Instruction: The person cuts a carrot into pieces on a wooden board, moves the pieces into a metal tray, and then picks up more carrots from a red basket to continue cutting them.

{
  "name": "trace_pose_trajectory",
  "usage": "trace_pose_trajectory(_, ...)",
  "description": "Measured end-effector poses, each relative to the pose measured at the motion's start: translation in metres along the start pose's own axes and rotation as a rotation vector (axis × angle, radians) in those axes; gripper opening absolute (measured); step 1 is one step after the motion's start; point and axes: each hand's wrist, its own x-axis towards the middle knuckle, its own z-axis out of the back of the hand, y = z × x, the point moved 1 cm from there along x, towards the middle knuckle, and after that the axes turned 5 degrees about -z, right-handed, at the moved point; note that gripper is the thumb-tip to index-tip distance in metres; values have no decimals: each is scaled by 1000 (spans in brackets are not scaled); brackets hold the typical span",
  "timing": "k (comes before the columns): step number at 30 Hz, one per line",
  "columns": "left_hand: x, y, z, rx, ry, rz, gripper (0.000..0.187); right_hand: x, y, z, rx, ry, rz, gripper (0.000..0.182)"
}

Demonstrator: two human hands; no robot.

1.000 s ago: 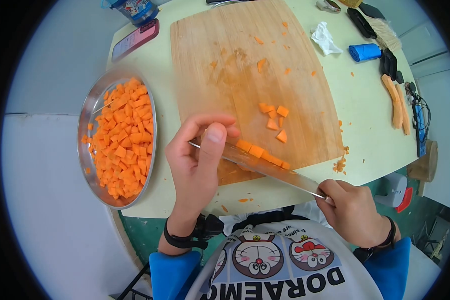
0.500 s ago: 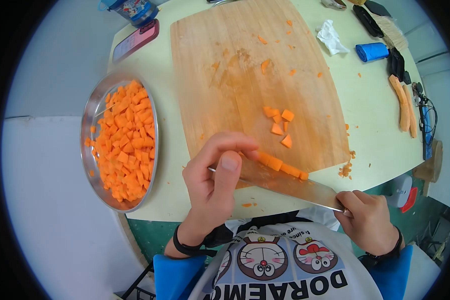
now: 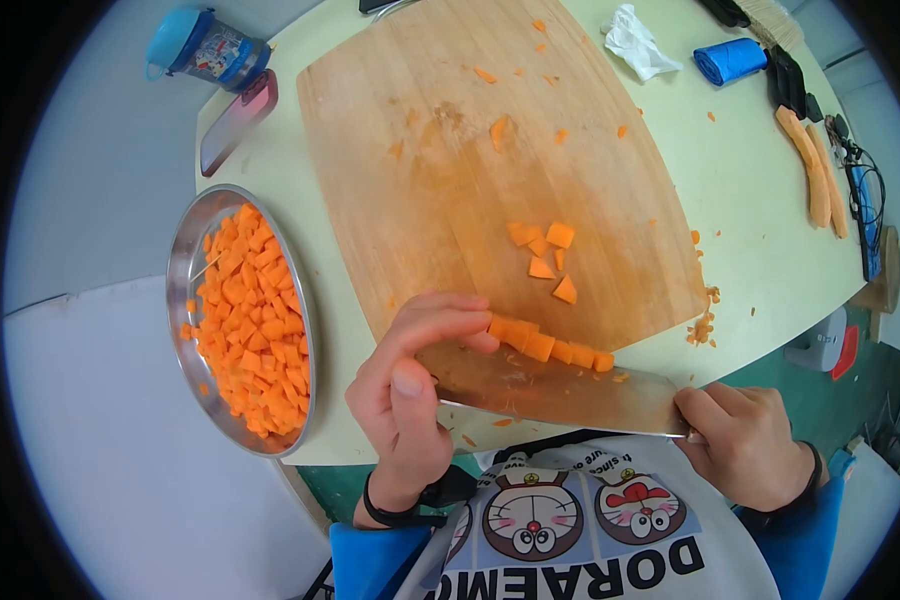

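Observation:
My right hand (image 3: 745, 440) grips the handle of a broad kitchen knife (image 3: 580, 402), its blade lying low along the near edge of the wooden cutting board (image 3: 480, 200). Against the blade's far side rests a row of cut carrot pieces (image 3: 540, 346). My left hand (image 3: 410, 385) curls around the blade's tip end, fingers against the left end of the carrot row and thumb on the near side. Its fingertips are partly hidden. Several loose carrot chunks (image 3: 541, 267) lie on the board just beyond the row.
An oval metal tray (image 3: 177, 345) full of diced carrot stands left. Behind it are a phone (image 3: 238, 122) and a blue bottle (image 3: 205, 50). Crumpled tissue (image 3: 638, 45), a blue roll (image 3: 730, 62) and peeled carrots (image 3: 808, 165) lie right of the board.
The knife blade has turned flatter and drawn slightly toward me, showing more of its face. My left hand has moved a little left and down, its thumb lower. The view has shifted.

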Motion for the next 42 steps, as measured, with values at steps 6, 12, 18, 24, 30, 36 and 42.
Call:
trace_pose_trajectory(6, 1, 2, 0, -15, -11, 1, 46, 2, 1, 2, -20, 15, -9, 30)
trace_pose_trajectory(12, 3, 1, 1, 3, 15, 50, 39, 3, 2, 1, 3, 57, -33, 30)
trace_pose_trajectory(18, 4, 3, -6, -39, -52, 99, 36, 5, 1, 2, -10, 95, -54, 28)
trace_pose_trajectory(24, 7, 5, -4, 27, -56, 110, 35, 10, 0, 1, 11, 112, -55, 27)
trace_pose_trajectory(30, 9, 8, -4, 51, -47, 147, 38, 12, 0, -1, 21, 117, -81, 24)
trace_pose_trajectory(36, 6, 16, 1, -23, -44, 118, 35, 15, 3, -1, -3, 107, -80, 22)
trace_pose_trajectory(42, 4, 21, 2, -65, -46, 99, 36, 17, 4, 1, -98, 91, -66, 24)
